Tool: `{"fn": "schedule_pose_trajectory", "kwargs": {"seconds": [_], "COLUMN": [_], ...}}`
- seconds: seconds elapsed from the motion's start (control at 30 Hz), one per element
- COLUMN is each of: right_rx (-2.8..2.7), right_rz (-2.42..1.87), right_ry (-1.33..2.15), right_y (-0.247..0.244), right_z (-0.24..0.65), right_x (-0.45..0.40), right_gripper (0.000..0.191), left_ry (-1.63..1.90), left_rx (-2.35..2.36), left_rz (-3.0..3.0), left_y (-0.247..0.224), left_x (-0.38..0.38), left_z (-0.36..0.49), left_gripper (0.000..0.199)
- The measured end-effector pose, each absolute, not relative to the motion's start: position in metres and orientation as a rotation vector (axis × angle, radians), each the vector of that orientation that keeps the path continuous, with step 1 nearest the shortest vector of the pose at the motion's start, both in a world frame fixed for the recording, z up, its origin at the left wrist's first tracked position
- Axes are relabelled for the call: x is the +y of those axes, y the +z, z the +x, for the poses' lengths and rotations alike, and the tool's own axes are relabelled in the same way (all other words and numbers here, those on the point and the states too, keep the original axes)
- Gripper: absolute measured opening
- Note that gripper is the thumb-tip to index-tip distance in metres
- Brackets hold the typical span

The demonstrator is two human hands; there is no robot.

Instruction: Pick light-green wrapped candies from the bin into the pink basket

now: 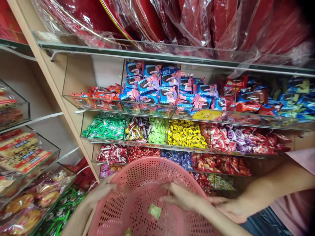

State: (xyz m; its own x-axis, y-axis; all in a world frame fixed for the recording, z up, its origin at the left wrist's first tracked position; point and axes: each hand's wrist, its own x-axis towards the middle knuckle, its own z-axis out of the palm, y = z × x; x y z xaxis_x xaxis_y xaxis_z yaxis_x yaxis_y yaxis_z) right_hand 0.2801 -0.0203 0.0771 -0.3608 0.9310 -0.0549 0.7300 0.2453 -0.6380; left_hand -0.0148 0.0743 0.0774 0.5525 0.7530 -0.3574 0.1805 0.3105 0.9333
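A pink perforated plastic basket [157,164] is at the bottom centre, tilted toward me. My left hand [102,191] grips its left rim. Inside the basket, over its right part, my right hand [178,195] reaches in from the right, its fingers apart and somewhat blurred, with nothing seen in them. A small pale green wrapped candy [155,211] lies on the basket's bottom, left of and below my right hand. Part of another small wrapped piece [128,232] shows at the lower frame edge.
Another person's hand [230,208] is by the basket's right side. Shelves ahead hold blue-pink cookie packs [149,83], green candies [105,126] and yellow candies [185,132]. Red items in clear plastic [192,19] fill the top shelf. Packaged biscuits [22,150] stand at left.
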Motion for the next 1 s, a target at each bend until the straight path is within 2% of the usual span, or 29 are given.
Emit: {"fn": "schedule_pose_trajectory", "kwargs": {"seconds": [0.1,0.27,0.4,0.47,0.57,0.8,1.0], "right_rx": [-2.106,-2.152,-2.243,-2.258,-2.257,-2.224,-2.195], "right_rz": [-1.515,-1.562,-1.778,-1.837,-1.870,-1.918,-1.935], "right_ry": [0.581,-0.045,-0.538,-0.678,-0.732,-0.721,-0.715], "right_y": [0.121,0.184,0.201,0.200,0.193,0.185,0.183], "right_z": [0.286,0.295,0.291,0.285,0.277,0.276,0.275], "right_x": [0.005,0.074,0.121,0.134,0.143,0.148,0.150], "right_gripper": [0.036,0.025,0.016,0.017,0.023,0.020,0.023], "left_ry": [0.488,0.539,0.512,0.528,0.521,0.528,0.539], "left_rx": [0.986,1.107,1.171,1.195,1.134,1.185,1.211], "left_rz": [1.262,1.378,1.476,1.476,1.464,1.424,1.442], "left_y": [0.077,0.061,0.051,0.051,0.050,0.042,0.056], "left_x": [0.085,0.100,0.109,0.111,0.115,0.124,0.121], "left_z": [-0.022,-0.023,-0.024,-0.025,-0.027,-0.028,-0.015], "left_gripper": [0.064,0.065,0.058,0.055,0.053,0.051,0.049]}}
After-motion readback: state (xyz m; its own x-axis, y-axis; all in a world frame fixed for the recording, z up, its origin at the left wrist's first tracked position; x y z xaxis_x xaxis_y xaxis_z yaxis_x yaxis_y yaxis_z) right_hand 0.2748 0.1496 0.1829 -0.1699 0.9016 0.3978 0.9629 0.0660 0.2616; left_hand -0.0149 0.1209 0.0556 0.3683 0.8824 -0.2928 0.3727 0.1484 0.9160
